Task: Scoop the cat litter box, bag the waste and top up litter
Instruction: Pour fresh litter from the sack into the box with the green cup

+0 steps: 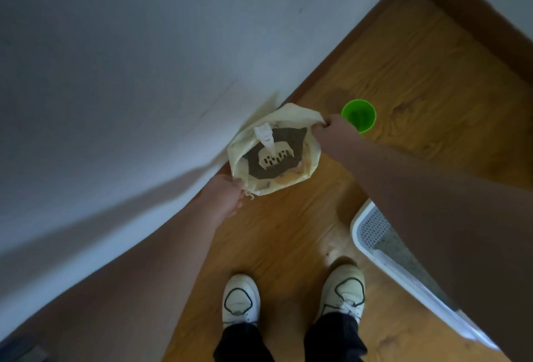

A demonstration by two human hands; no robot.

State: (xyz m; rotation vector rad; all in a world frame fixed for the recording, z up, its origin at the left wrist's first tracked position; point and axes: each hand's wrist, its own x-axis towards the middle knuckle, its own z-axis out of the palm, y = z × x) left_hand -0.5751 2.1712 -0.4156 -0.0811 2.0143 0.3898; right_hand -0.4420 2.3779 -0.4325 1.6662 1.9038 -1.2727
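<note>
Head camera, looking straight down at a wooden floor [409,53] beside a white wall [121,59]. A person stands with both arms stretched forward and down, holding open a pale yellowish bag [313,157] that sits on the floor against the foot of the wall.

The left hand [225,197] pinches the near rim of the bag, its grip clamped on the material. The right hand [331,128] has its grip closed on the far right rim. The two hands pull in opposite directions, apparently to keep the mouth wide so the contents can be seen and reached.

Inside the bag lies dark grey litter [253,160], and a white slotted scoop [274,154] rests on top of it, handle pointing toward the wall. The scoop probably stays there so it is at hand for the job.

A green plastic cup [359,115] stands upright on the floor just beyond the right hand, near the bag, perhaps for measuring out litter.

The litter box [372,229], white with a mesh section and grey litter inside, sits on the floor at lower right, partly hidden by the right forearm and well apart from the bag.

White sneakers [240,301] and dark trouser legs show at the bottom edge.
</note>
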